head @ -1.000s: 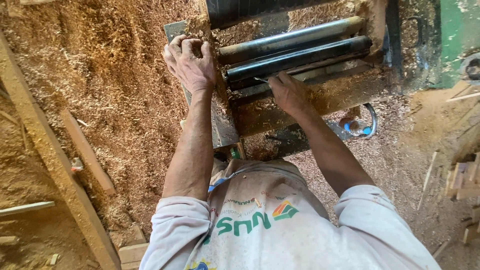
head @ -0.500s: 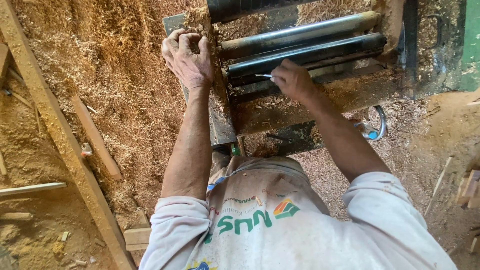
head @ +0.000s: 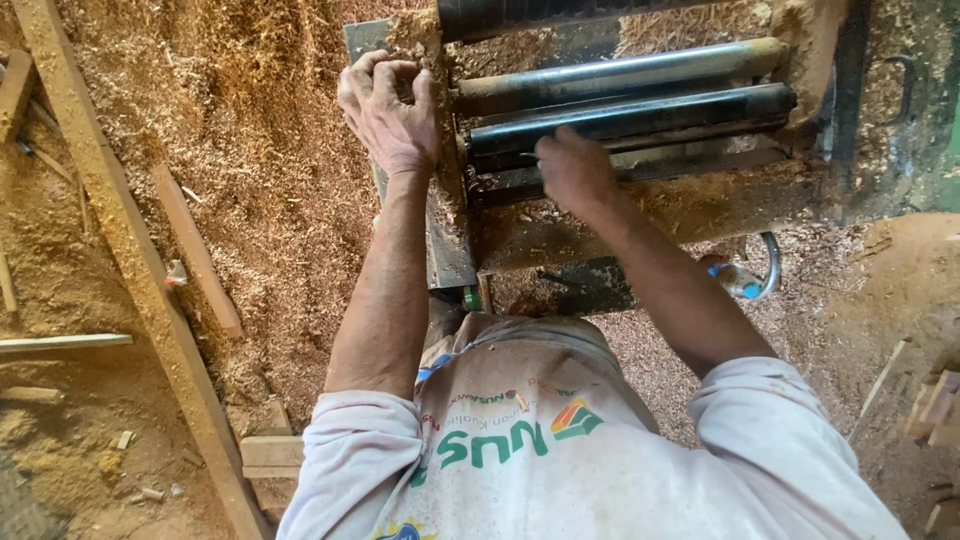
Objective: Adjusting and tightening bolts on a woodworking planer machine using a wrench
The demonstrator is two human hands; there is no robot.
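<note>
down below the camera, a person in a dusty white long-sleeved shirt [head: 560, 450] leans over a woodworking machine [head: 640, 210] whose frame is caked with sawdust. the left hand [head: 388, 115] rests on the machine's left side plate [head: 440, 190], fingers curled over its sawdust-covered top edge in a loose grip; nothing separate is held in it. the right hand [head: 572, 168] reaches into the machine and lies against the lower dark roller [head: 650, 112], just at the gap beneath it. it is blurred, so i cannot tell whether it pinches anything or how far its fingers are spread. above that roller, parallel and close to it, runs a lighter steel roller [head: 640, 70], and both span from the left side plate to the right end block [head: 805, 60], which is thick with packed dust. below the right hand a flat bed [head: 700, 205] of the machine carries a layer of shavings.

left of the machine the ground is a deep pile of wood shavings [head: 250, 130]. a long wooden beam [head: 120, 250] crosses it on a slant, and a shorter plank [head: 198, 250] lies beside it, well apart from the hands. a thin strip of wood [head: 60, 342] lies at the left edge. under the machine's right side, near the right forearm, a curved metal handle [head: 772, 265] shows with a small blue and orange object [head: 735, 280] just beside it. at the lower right some stacked wood offcuts [head: 935, 405] sit at the frame's edge
</note>
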